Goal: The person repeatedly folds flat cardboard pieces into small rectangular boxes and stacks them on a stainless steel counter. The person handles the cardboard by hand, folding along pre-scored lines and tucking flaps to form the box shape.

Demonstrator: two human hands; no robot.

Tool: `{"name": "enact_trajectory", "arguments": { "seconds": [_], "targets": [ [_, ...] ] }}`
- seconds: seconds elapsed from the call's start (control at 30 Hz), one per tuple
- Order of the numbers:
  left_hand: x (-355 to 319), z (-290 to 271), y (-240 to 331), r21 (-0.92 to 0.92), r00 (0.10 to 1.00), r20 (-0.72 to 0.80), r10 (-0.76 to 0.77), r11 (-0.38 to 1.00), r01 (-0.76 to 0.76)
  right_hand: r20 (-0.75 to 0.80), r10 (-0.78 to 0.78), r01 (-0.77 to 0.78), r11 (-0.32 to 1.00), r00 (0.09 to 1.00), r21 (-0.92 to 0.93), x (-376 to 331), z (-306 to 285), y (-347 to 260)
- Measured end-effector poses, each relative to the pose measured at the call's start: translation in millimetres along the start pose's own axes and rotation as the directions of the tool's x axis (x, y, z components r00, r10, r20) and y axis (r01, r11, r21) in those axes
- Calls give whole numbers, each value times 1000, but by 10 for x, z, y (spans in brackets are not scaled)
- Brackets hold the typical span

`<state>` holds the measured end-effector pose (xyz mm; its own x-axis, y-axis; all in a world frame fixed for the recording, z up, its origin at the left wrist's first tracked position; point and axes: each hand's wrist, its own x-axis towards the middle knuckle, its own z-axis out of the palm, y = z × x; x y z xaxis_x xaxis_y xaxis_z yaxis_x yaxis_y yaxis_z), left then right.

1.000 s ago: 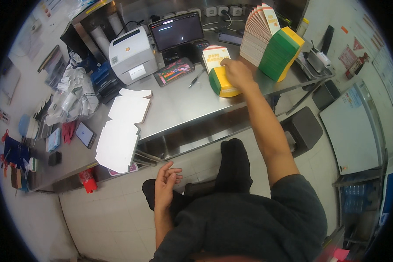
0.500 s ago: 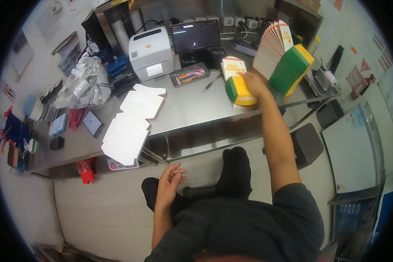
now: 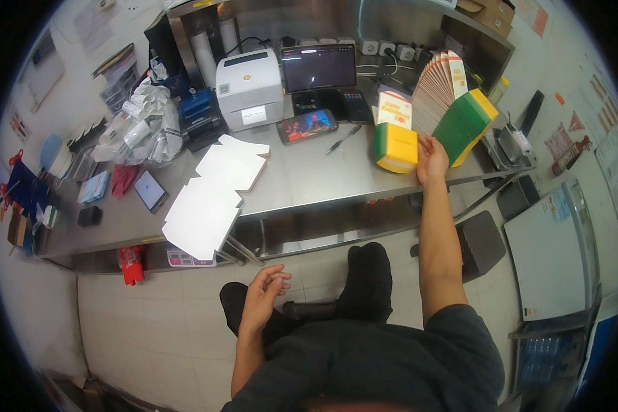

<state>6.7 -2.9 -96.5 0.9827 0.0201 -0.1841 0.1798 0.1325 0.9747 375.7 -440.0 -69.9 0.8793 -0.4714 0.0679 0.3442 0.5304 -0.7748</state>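
Observation:
My right hand (image 3: pixel 432 159) is at the front right of the metal table, palm turned inward with loosely bent fingers and nothing visible in it. Its fingertips are by the right side of a short yellow-and-green stack of flat cartons (image 3: pixel 397 148); I cannot tell if they touch it. White-and-orange cards (image 3: pixel 393 108) stand just behind that stack. To the hand's right rises a taller green-and-yellow stack (image 3: pixel 465 125), beside a fanned row of cartons (image 3: pixel 435 89). My left hand (image 3: pixel 262 294) hovers over my lap, fingers half curled and apart, holding nothing.
White die-cut card sheets (image 3: pixel 209 199) lie at the table's front edge, partly overhanging. Behind are a label printer (image 3: pixel 249 89), a laptop (image 3: pixel 319 69), a phone playing video (image 3: pixel 307 127) and a pen (image 3: pixel 343 139). Crumpled plastic (image 3: pixel 144 127) and another phone (image 3: pixel 150 191) are left.
My right hand has come off the top of the short carton stack and moved down to its right side. The left hand stays over my lap. The view has shifted slightly.

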Motion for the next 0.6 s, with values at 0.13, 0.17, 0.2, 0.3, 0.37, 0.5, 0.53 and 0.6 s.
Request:
{"name": "enact_trajectory", "arguments": {
  "seconds": [0.13,0.17,0.2,0.3,0.37,0.5,0.53,0.6],
  "targets": [
    [56,52,-7,-11,998,55,-22,1000,23,14,-106,106,968,994,-229,-59,104,91],
    [73,76,-3,-5,997,72,-22,1000,23,-1,-125,118,945,992,-306,-83,153,107],
    [92,105,8,7,996,90,-7,1000,6,4,-117,111,937,993,-332,-105,199,118],
    [179,291,95,57,976,212,46,997,-60,46,-200,189,795,979,-576,-196,270,123],
    [225,503,206,50,934,334,128,987,-154,15,-252,172,618,968,-767,-226,327,119],
    [348,1014,580,195,715,618,327,817,-542,72,-290,219,517,954,-828,-313,405,84],
    [370,1165,672,180,627,681,378,744,-644,86,-313,236,481,946,-845,-332,429,75],
    [415,1454,827,116,475,761,441,628,-770,86,-287,223,487,954,-845,-361,452,53]
  ]
}}
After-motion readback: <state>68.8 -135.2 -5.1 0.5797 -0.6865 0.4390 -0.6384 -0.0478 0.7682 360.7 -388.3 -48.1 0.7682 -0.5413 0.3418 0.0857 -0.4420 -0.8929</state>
